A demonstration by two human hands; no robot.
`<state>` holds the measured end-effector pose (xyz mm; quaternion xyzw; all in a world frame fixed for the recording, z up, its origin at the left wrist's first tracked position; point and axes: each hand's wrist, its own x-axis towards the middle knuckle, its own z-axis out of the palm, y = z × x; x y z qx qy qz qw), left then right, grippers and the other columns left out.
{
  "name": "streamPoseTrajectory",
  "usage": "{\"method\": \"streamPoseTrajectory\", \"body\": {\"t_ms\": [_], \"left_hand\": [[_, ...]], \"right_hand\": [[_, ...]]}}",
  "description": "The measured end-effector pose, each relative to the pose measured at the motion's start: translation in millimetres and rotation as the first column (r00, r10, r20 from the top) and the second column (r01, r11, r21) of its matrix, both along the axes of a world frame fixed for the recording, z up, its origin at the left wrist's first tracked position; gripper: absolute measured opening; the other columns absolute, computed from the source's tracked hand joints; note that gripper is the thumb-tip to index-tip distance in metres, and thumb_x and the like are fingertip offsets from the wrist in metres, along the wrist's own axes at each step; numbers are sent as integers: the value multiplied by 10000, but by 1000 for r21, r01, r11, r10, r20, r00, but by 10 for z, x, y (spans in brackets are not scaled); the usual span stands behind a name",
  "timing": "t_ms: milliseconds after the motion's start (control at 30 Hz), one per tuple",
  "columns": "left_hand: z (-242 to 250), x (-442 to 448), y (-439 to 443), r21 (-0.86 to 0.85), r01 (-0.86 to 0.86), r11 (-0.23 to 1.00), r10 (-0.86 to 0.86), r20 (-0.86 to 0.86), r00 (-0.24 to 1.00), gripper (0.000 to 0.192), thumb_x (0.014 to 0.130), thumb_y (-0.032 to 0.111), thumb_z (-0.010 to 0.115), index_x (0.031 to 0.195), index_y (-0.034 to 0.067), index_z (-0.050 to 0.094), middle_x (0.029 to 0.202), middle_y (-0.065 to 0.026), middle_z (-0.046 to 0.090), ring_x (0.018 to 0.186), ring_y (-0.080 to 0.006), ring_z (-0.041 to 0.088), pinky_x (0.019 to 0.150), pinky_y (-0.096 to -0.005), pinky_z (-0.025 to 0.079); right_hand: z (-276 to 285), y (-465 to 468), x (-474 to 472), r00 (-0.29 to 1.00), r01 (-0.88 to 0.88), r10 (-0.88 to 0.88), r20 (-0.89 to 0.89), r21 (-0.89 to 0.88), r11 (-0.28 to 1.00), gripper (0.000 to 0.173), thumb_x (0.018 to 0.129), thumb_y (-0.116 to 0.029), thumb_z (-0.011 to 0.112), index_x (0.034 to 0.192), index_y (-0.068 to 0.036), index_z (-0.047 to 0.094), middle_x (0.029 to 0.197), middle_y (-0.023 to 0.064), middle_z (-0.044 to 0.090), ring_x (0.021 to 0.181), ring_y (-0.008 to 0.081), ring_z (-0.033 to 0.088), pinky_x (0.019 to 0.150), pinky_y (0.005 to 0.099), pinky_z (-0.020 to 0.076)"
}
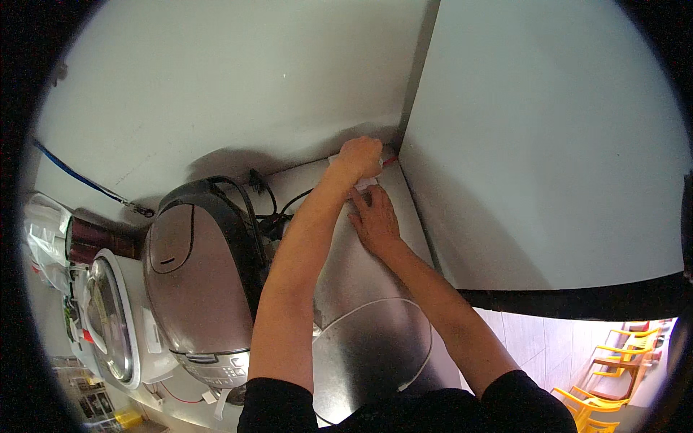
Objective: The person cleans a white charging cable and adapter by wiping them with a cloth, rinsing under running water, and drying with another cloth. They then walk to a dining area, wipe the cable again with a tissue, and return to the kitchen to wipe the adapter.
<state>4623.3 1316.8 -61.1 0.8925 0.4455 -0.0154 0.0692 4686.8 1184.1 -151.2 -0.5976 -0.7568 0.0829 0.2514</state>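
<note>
My left hand (361,155) reaches to the far corner of a metal counter (363,281), its knuckles up and fingers curled under, out of sight. A white object (368,183) shows beneath and beside that hand; most of it is covered, so what it is and whether I grip it cannot be told. Just nearer to me, my right hand (377,221) lies palm down on the counter with its fingers apart. Its fingertips reach the white object's near edge. A small red piece (390,161) shows right of my left hand, against the corner.
A rice cooker (200,281) stands left of my arms, with black cords (273,208) behind it. Farther left is a white cooker with a transparent lid (116,319). A white cable (373,302) loops across the counter. Walls rise behind and right; yellow chairs (622,346) stand beyond.
</note>
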Motion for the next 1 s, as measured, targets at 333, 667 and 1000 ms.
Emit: {"method": "streamPoseTrajectory", "body": {"t_ms": [333,667,1000], "left_hand": [[-2,44,54,19,-12,1000,12,1,1000,278,687,161,669,929,23,662,941,-192,654,888,-346,637,799,-430,510],[-100,86,-235,173,-241,955,219,133,967,154,721,143,644,856,86,688,882,-114,675,863,-288,641,723,-381,482],[1090,86,-534,-181,-98,979,206,855,476,249,858,173,576,1047,15,608,1069,-139,622,1005,-274,590,805,-412,480]], "right_hand": [[-236,216,42,953,-41,-6,303,149,988,394,842,-116,499,1236,-115,483,1190,177,441,1148,358,422,999,464,336],[-99,233,27,939,-15,3,345,34,999,440,866,-152,485,1296,-76,440,1325,159,441,1213,329,424,989,435,374],[-62,212,0,952,-29,48,303,-66,997,446,867,-129,497,1307,-103,428,1229,158,496,1187,320,450,950,445,414]]}}
